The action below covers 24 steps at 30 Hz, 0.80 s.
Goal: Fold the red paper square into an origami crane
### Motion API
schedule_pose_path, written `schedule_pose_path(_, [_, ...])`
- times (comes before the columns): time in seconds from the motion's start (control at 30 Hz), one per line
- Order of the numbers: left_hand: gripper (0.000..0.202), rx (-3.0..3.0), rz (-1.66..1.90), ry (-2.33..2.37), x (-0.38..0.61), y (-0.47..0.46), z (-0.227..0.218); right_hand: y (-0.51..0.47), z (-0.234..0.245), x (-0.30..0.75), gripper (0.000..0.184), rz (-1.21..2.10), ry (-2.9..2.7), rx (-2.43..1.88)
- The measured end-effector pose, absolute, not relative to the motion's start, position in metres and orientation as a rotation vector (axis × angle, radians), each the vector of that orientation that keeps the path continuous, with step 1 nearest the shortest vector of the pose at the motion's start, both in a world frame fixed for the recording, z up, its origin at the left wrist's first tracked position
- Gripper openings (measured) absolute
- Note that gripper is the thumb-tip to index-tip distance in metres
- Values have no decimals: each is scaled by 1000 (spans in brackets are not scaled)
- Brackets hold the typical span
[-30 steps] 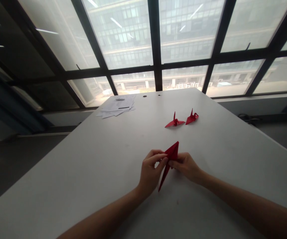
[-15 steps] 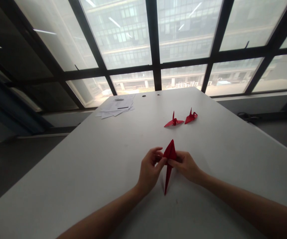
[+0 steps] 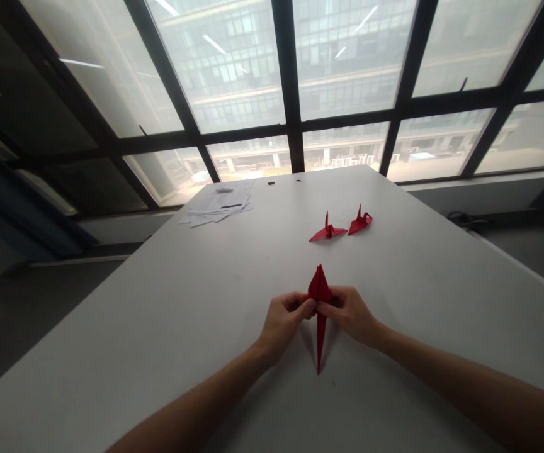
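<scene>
A folded piece of red origami paper [image 3: 320, 286] is held upright between my two hands, its wide pointed part up and a long narrow spike hanging down toward me. My left hand [image 3: 287, 318] pinches its left side with thumb and fingers. On the opposite side my right hand [image 3: 350, 313] grips it the same way, the two thumbs nearly meeting at its middle. Fingertips behind the paper are hidden. Beyond my hands stand two finished-looking red paper cranes, a left crane [image 3: 327, 230] and a right crane [image 3: 360, 222], close together.
The white table [image 3: 196, 283] stretches away to a large window with dark frames [image 3: 293, 94]. Loose white papers [image 3: 215, 204] lie at its far left, with a dark pen-like stick [image 3: 231, 206] on them. A round dark hole [image 3: 271, 183] shows near the far edge.
My left fingers, raised and apart before, have closed onto the paper's left side. The paper has turned slightly, so its spike now points straighter down.
</scene>
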<state>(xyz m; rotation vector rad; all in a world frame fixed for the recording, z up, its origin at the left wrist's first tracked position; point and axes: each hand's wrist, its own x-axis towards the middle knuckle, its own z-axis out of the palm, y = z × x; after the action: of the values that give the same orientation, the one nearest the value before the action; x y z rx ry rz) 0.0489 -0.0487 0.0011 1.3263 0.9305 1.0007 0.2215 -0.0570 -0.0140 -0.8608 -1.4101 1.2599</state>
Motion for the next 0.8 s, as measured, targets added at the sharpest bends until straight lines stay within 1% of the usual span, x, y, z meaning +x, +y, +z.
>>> schedule_pose_path(0.13, [28,1235,1094,959,49,-46,-2,-55,-18,220,32,1257,-1364,-922])
schedule_pose_path(0.3, [28,1230,1156,1005,51,-47,-10,-54,-21,219,31,1290,-1412,-943])
schedule_pose_path(0.5, [37,1146,1091,912,51,-48,-10,-50,-24,222,31,1349,-1345,-938])
schedule_pose_path(0.6, [36,1193,1065,907,50,-49,-7,-50,-22,223,31,1339,-1300,-942])
schedule_pose_path(0.67, [39,1222,1077,903,49,-50,-5,-51,-20,223,30,1338,-1270,-949])
schedule_pose_path(0.8, [33,1251,1139,878,49,-49,-7,-52,-19,222,30,1348,-1242,-951])
